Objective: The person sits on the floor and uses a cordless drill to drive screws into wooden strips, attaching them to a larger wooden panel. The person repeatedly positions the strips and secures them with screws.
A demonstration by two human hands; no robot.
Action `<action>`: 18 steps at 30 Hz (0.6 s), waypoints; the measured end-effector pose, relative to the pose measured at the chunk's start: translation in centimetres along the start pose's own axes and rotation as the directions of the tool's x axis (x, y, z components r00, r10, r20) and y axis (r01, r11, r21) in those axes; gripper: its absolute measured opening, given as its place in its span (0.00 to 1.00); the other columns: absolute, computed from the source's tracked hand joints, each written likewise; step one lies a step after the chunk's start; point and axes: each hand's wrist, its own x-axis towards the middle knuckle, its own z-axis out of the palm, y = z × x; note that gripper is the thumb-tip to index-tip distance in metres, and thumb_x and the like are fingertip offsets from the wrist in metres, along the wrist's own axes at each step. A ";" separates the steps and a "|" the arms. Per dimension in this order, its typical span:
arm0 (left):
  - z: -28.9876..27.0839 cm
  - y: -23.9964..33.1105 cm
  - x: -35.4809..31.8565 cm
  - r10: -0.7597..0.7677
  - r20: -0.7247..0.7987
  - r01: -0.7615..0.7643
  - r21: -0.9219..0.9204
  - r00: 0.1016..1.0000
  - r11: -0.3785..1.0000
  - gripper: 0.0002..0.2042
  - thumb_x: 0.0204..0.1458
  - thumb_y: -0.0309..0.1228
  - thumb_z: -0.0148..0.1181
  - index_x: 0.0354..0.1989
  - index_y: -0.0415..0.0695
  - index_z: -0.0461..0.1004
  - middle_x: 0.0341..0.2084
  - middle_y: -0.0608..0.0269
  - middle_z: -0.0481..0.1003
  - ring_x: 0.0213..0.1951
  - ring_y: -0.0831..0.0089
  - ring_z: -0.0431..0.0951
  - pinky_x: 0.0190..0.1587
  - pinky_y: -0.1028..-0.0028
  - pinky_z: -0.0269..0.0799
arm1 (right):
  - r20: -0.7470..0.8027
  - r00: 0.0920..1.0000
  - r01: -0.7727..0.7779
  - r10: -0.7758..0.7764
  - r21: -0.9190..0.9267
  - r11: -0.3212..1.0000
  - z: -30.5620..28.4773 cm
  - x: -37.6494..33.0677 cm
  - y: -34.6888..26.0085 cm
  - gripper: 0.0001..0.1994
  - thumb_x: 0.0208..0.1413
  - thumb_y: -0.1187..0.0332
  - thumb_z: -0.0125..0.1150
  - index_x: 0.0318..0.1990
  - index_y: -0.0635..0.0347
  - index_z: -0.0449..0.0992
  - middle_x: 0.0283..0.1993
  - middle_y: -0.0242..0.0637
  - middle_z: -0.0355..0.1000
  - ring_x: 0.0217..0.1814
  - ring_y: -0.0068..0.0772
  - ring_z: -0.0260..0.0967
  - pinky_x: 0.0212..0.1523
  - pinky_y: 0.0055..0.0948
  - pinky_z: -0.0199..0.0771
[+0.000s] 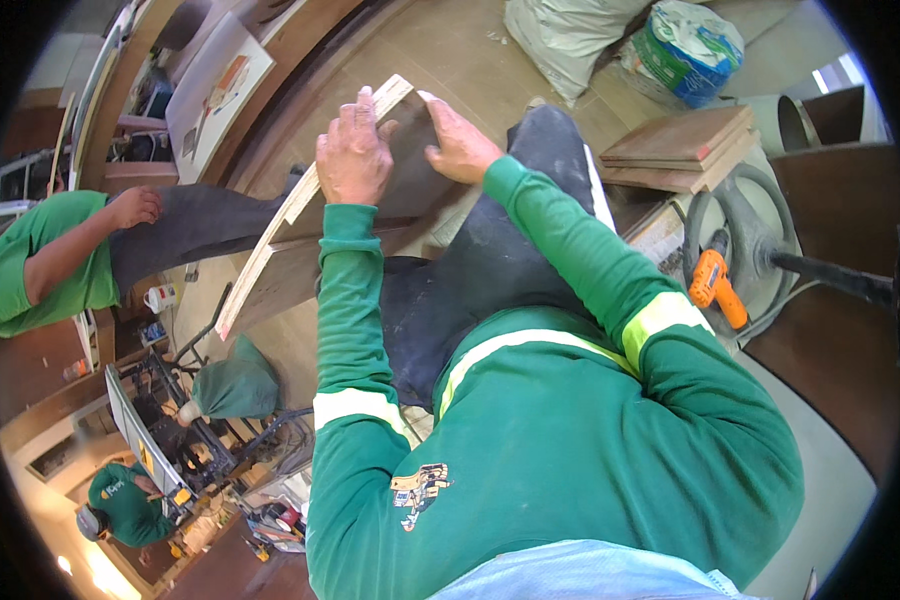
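Note:
A dark-faced wooden panel (402,148) with a pale layered edge stands on edge in front of my legs, running from the top middle down to the left. My left hand (355,155) grips its pale top edge near the far end, fingers over one side and the thumb on the other. Beside it, my right hand (460,140) holds the panel's far end, with fingertips at the corner and the thumb against the dark face. Lower down, the pale edge shows a step where pieces overlap. The panel's bottom is hidden.
An orange cordless drill (716,280) lies at right on a round-based stand, near stacked brown boards (685,150). Filled sacks (575,40) sit on the floor ahead. Close on the left is a co-worker in a green shirt (50,265); another person (130,503) is farther off, lower left.

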 end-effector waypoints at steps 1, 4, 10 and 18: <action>0.2 0.1 0.3 0.009 0.003 -0.009 0.002 1.000 1.000 0.33 0.65 0.46 0.66 0.76 0.47 0.69 0.50 0.58 0.79 0.48 0.55 0.82 0.47 0.53 0.77 | 0.053 0.999 -0.012 0.012 0.004 1.000 -1.2 0.0 0.2 0.43 0.59 0.70 0.63 0.82 0.64 0.53 0.82 0.60 0.59 0.81 0.63 0.61 0.82 0.48 0.63; 1.8 -2.2 -0.9 0.072 -0.097 -0.073 -0.006 0.993 0.997 0.33 0.67 0.46 0.65 0.77 0.47 0.67 0.52 0.56 0.79 0.50 0.53 0.82 0.47 0.51 0.77 | 0.085 0.992 0.089 -0.094 0.059 0.994 -1.8 0.6 1.4 0.46 0.59 0.69 0.64 0.84 0.64 0.50 0.84 0.60 0.54 0.87 0.59 0.53 0.86 0.45 0.55; 0.0 -1.5 0.1 0.033 0.102 -0.029 -0.040 0.994 0.999 0.33 0.69 0.43 0.62 0.80 0.44 0.63 0.57 0.53 0.78 0.54 0.50 0.82 0.48 0.49 0.78 | 0.085 0.996 -0.025 0.013 0.147 0.989 0.5 2.0 -0.5 0.47 0.59 0.65 0.62 0.83 0.73 0.50 0.86 0.66 0.49 0.90 0.59 0.47 0.88 0.42 0.48; 0.5 -1.9 0.4 0.075 0.079 -0.070 -0.058 0.994 0.996 0.33 0.69 0.42 0.62 0.79 0.44 0.63 0.56 0.53 0.78 0.52 0.49 0.82 0.48 0.49 0.78 | 0.091 0.994 -0.076 0.066 0.108 0.991 -1.5 1.8 -1.8 0.50 0.59 0.64 0.64 0.84 0.72 0.45 0.86 0.66 0.50 0.87 0.60 0.52 0.86 0.44 0.54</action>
